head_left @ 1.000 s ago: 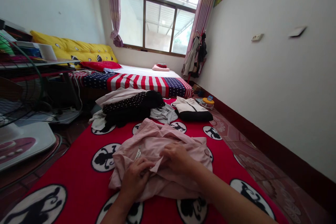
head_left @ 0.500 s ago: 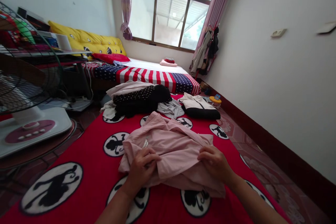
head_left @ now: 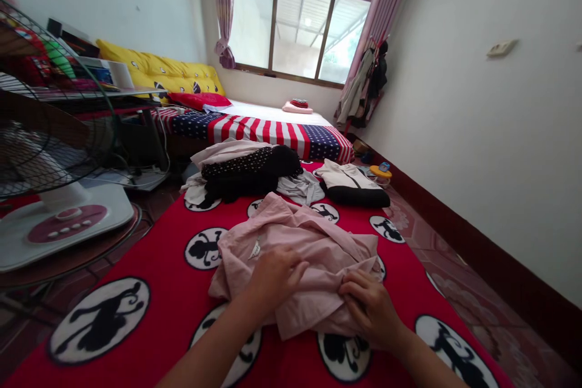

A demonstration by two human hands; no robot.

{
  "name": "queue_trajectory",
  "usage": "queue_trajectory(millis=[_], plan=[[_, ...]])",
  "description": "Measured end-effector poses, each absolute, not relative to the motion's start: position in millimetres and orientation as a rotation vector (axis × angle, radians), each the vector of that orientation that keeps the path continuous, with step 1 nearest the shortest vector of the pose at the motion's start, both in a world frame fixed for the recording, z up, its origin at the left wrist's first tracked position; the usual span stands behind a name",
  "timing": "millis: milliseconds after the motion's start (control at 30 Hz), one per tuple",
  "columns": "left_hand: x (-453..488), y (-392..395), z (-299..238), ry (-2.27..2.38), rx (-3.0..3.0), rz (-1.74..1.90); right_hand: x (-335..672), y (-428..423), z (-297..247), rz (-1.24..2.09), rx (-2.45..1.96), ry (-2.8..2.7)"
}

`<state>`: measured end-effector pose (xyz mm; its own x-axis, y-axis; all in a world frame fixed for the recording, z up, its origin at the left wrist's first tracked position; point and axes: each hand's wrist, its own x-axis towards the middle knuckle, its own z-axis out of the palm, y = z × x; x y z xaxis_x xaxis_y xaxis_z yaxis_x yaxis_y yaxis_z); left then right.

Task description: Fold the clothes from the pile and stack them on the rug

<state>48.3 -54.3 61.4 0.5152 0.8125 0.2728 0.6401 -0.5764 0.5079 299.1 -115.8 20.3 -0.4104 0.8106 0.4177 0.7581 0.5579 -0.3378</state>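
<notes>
A light pink shirt [head_left: 318,242] lies partly folded and rumpled in front of me, with a small white label or print on its left part. My left hand [head_left: 277,279] is over the middle of the shirt, thumb and fingers a little apart, with no cloth visibly pinched. At the shirt's right side, my right hand [head_left: 368,303] has its fingers closed on a fold of the cloth. One pointed flap of the shirt hangs toward me between the hands. Beneath is a red blanket [head_left: 168,267] with black figures in white circles.
Beyond the shirt lie a heap of dark and pale clothes [head_left: 240,173] and a folded cream-and-black jacket [head_left: 354,185]. An electric fan [head_left: 68,212] stands at left. Behind is a bed with a stars-and-stripes cover [head_left: 254,130]. A white wall [head_left: 477,151] runs along the right.
My left hand has let go of the front flap and moved up and right across the shirt. The flap now hangs lower. My right hand still grips cloth, slightly lower.
</notes>
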Motion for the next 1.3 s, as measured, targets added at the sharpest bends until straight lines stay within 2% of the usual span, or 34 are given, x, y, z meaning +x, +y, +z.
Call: queue_trajectory(millis=[67,200,300,400,600,700,833,933,1100,1233,1300], plan=[[67.7,-45.0,49.2,1.165,2.376,0.783,297.3,-117.6,16.9,0.138,-1.308,-2.199],[89.5,-44.6,7.7,1.092,2.469,0.587,290.5,-117.7,28.6,0.169,-1.443,-2.063],[91.0,-48.5,-11.4,1.083,2.518,0.560,286.9,-108.3,47.4,0.024,-1.428,-1.972],[88.4,-48.6,-13.4,1.074,2.517,0.581,298.2,-91.1,47.4,-0.172,-1.443,-1.943],[86.8,-48.2,-9.6,1.049,2.418,0.680,330.3,-51.1,10.1,-0.235,-1.842,-2.104],[86.7,-48.7,-7.9,1.014,2.380,0.729,300.8,-38.7,21.9,-0.346,-1.769,-2.004],[78.1,-53.7,-5.4,0.930,2.230,0.931,232.1,-41.9,28.1,0.052,-1.409,-1.973],[57.2,-66.9,-5.7,0.918,2.047,1.076,200.6,-51.7,8.7,0.276,-1.355,-1.948],[4.6,-93.1,1.0,1.167,1.970,1.195,194.8,-59.1,-10.1,0.178,-1.345,-2.027],[-28.7,-94.4,16.6,1.746,2.066,1.255,196.3,-59.4,-7.3,0.125,-1.346,-2.056],[-39.0,-90.1,23.8,2.049,1.955,1.166,196.0,-59.2,-7.2,0.095,-1.342,-2.061]])
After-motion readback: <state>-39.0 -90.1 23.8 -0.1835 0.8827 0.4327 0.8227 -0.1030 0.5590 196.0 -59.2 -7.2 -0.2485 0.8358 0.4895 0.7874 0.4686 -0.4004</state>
